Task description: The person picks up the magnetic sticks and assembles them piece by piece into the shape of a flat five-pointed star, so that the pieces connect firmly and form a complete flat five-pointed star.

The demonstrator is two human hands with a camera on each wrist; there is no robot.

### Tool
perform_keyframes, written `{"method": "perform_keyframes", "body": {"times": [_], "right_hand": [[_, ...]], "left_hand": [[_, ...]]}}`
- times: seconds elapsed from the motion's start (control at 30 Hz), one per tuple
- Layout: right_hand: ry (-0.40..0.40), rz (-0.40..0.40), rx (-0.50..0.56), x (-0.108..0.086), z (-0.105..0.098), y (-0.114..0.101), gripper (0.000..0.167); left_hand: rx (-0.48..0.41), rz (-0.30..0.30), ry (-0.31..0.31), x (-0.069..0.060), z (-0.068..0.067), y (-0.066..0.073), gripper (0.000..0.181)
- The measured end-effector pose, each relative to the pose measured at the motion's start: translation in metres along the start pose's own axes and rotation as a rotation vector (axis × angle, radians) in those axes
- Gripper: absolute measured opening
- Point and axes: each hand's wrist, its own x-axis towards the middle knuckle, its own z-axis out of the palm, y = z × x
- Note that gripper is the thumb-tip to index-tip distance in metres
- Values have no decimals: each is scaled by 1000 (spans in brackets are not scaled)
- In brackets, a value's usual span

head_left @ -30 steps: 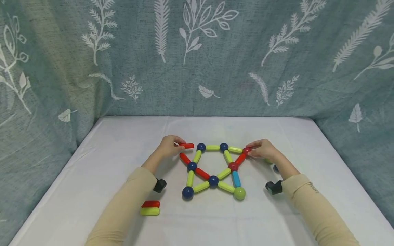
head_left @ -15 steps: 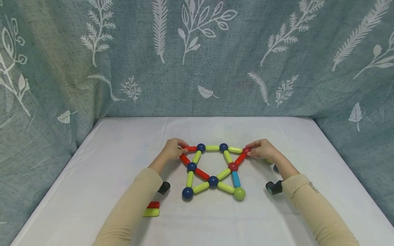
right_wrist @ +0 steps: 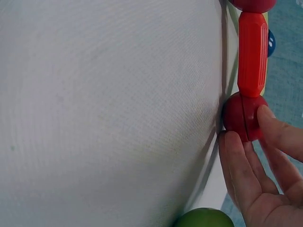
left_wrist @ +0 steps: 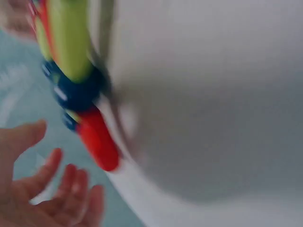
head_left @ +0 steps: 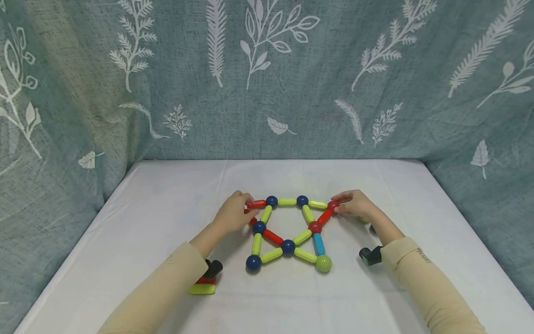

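Observation:
A flat frame of coloured rods and balls lies mid-table, with a blue ball point(head_left: 288, 247) at its near middle and a green ball point(head_left: 323, 263) at its near right corner. My left hand point(head_left: 234, 213) is beside its left end, close to a red rod point(head_left: 257, 204) joined to the far-left blue ball point(head_left: 272, 201). In the left wrist view the left hand's fingers point(left_wrist: 71, 189) are spread and hold nothing, apart from another red rod point(left_wrist: 98, 139). My right hand point(head_left: 353, 204) pinches the red ball point(right_wrist: 244, 116) at the far right corner between thumb and fingers.
A loose yellow-green rod point(head_left: 202, 289) and a red rod point(head_left: 206, 280), partly hidden by the left wrist camera point(head_left: 214, 268), lie near left. A dark blue ball point(head_left: 372, 229) and a green piece point(right_wrist: 204, 219) are by the right wrist. A leaf-patterned curtain point(head_left: 267, 116) closes the back.
My left hand brought a red rod rightward to the far-left blue ball, where it now sits attached, and let it go. The right hand stays on the red ball.

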Motion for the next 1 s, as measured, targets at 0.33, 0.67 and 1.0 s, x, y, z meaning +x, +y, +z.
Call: {"method": "perform_keyframes", "body": {"times": [0.33,0.67,1.0], "right_hand": [[-6,-41,-133,-1,3,-7,36],[13,-164,-383,-38,19,-13,23],[-14,-275,-314,-87,35,15,23]], "left_hand": [[-29,107,-225,-70,11,17,28],[90,29,-57,-50,-12,-13,17],[84,97,-47,-4,-15,-29,17]]}}
